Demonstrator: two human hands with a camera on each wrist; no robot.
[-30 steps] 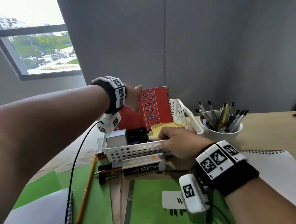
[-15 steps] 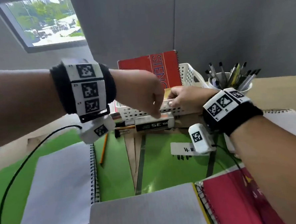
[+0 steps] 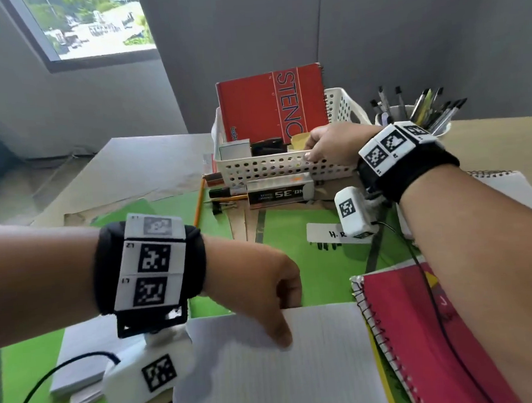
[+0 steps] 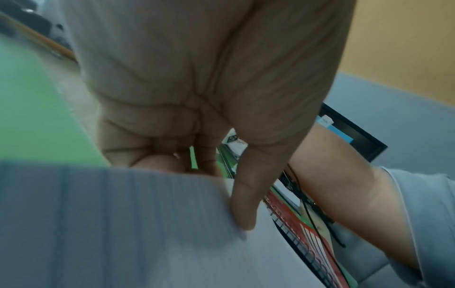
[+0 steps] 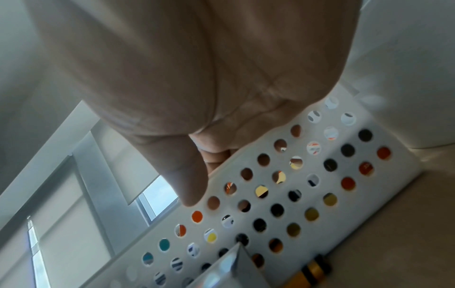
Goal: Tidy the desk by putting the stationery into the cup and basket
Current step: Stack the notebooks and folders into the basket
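Head view: left hand (image 3: 257, 283) pinches the top edge of a white lined notepad (image 3: 278, 372) at the near edge of the desk, thumb on the sheet, other fingers curled under the edge. Left wrist view confirms it: thumb (image 4: 243, 206) pressed on the grey-white paper, fingers tucked below. Right hand (image 3: 333, 147) grips the front rim of the white perforated plastic basket (image 3: 272, 169), thumb outside and fingers hooked over the rim, as the right wrist view shows too.

The basket sits at the far middle of the desk and holds a red spiral steno notebook (image 3: 271, 104) standing upright, a small white box (image 3: 235, 150), a black item and yellow sticky notes. The white cup (image 3: 396, 115) full of pens stands just right of the basket, partly hidden by the right wrist.

Still loose on the desk: a black-and-white staple box marked NO.35 (image 3: 280, 194) touching the basket front, a black marker (image 3: 225, 191), an orange pencil (image 3: 199, 202), a black binder clip (image 3: 218, 207), a red spiral notebook (image 3: 422, 332) at near right, and another white pad (image 3: 78, 359) at near left.

Step in hand, likely: picking up the notepad while the right hand steadies the basket. Next move calls for lifting the pad clear without bending the sheet, turning it upright and sliding it in beside the steno notebook. Space there looks tight. Task is roughly midway.
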